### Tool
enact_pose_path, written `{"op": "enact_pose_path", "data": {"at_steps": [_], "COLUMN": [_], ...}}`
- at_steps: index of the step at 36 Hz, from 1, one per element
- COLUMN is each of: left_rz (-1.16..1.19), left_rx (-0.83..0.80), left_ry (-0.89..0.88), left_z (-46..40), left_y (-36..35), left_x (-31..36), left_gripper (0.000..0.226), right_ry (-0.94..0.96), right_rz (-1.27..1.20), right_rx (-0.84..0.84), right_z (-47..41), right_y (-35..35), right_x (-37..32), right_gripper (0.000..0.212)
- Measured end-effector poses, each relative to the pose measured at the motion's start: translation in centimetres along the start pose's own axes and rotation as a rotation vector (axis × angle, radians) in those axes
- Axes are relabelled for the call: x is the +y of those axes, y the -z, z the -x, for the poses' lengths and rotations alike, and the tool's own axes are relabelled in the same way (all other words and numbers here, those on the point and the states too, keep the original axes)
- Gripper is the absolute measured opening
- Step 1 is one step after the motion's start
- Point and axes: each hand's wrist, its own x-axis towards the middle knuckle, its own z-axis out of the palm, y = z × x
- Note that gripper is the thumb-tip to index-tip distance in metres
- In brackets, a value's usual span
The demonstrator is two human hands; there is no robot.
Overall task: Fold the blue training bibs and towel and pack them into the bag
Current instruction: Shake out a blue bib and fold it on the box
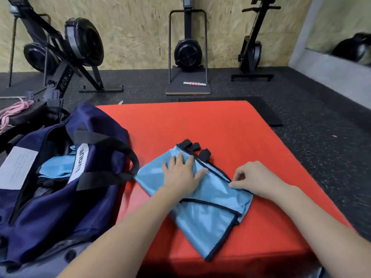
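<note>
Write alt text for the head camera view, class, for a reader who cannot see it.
A person's left hand presses flat on a light blue bib lying on a red mat, while the right hand pinches its dark-trimmed edge. An open navy bag beside it holds more blue fabric.

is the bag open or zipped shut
Open: the navy bag gapes at the top, and light blue bibs show inside between its black handles.

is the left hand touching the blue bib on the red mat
Touching. The head view shows the left hand lying flat, fingers spread, pressed on the blue bib with no gap visible.
</note>
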Motion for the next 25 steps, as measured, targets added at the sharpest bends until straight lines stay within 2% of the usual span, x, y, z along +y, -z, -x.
{"op": "enact_pose_path", "data": {"at_steps": [4, 7, 11, 16, 20, 25], "left_rz": [-0.010, 0.014, 0.027, 0.065, 0.094, 0.154], "left_rx": [-0.109, -0.147, -0.144, -0.093, -0.017, -0.016], "left_ry": [-0.138, -0.239, -0.269, -0.286, -0.353, -0.409], "left_z": [-0.3, 0.1, 1.1, 3.6, 6.5, 11.3], "left_y": [-0.4, -0.4, 0.0, 1.3, 2.2, 3.0], "left_x": [2.7, 4.0, 4.0, 1.6, -1.6, -5.1], "left_gripper": [0.073, 0.068, 0.071, 0.067, 0.059, 0.065], "right_ry": [0.032, 0.047, 0.031, 0.045, 0.201, 0.326], "right_rz": [-0.027, -0.023, 0.022, 0.089, 0.040, 0.034], "right_rx": [-0.144, -0.185, -0.155, -0.063, 0.026, -0.010], "right_z": [2.4, 3.7, 5.1, 6.4, 7.6, 9.9], "right_y": [-0.7, -1.1, -1.0, -0.7, -1.0, -2.2], "right_x": [-0.3, -0.6, -0.7, -1.1, -1.7, -2.6], "right_gripper": [0.026, 0.037, 0.043, 0.027, 0.014, 0.035]}}
